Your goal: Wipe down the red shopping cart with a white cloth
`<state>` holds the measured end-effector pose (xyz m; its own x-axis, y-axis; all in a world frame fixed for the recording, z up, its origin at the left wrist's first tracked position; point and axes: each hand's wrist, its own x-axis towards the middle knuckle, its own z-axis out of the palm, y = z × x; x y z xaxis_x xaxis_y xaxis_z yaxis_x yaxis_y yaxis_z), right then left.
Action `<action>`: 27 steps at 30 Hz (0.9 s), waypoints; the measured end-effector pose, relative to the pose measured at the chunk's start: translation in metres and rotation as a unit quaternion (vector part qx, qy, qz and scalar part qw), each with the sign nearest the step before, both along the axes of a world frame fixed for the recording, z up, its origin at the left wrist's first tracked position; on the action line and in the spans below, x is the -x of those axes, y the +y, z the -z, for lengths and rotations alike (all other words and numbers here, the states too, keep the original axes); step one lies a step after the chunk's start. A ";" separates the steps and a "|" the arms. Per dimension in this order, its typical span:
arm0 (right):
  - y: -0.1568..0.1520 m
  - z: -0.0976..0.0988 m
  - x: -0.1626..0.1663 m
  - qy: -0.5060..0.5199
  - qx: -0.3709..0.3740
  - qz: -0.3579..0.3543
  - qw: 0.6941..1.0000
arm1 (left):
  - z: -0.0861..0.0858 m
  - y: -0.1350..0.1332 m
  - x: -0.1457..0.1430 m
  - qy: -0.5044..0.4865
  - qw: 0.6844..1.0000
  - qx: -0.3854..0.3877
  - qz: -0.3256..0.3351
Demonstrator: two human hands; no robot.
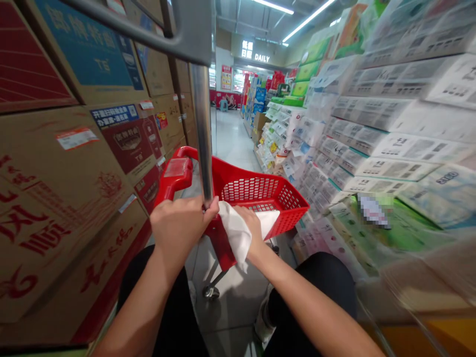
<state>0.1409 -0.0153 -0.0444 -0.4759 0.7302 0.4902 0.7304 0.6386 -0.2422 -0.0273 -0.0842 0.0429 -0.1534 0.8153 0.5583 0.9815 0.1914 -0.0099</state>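
Observation:
In front of my knees stands a red shopping cart (288,198) with a perforated basket. A metal pole (203,129) rises from its near side to a grey handle (156,37) at the top. My left hand (178,220) is closed around the pole's lower end, beside the red frame. With my right hand (251,225) I press a white cloth (236,233) against the near rim of the basket. The cloth drapes over the rim and hangs down outside; my right fingertips are partly hidden behind it.
Stacked cardboard boxes (55,198) form a wall close on the left. Piles of wrapped tissue packs (386,124) line the right side. A tiled aisle (230,134) runs ahead between shelves. A caster wheel (211,292) shows below the cart.

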 end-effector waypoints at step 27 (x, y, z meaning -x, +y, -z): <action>0.037 0.006 0.049 -0.005 -0.071 0.080 0.994 | 0.014 0.079 0.045 -0.026 0.997 -0.078 0.002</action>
<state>0.0919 0.0217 -0.0508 -0.3641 0.7212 0.5894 0.8272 0.5412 -0.1513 -0.0724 -0.0048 0.0290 -0.1819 0.7203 0.6694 0.9806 0.1830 0.0696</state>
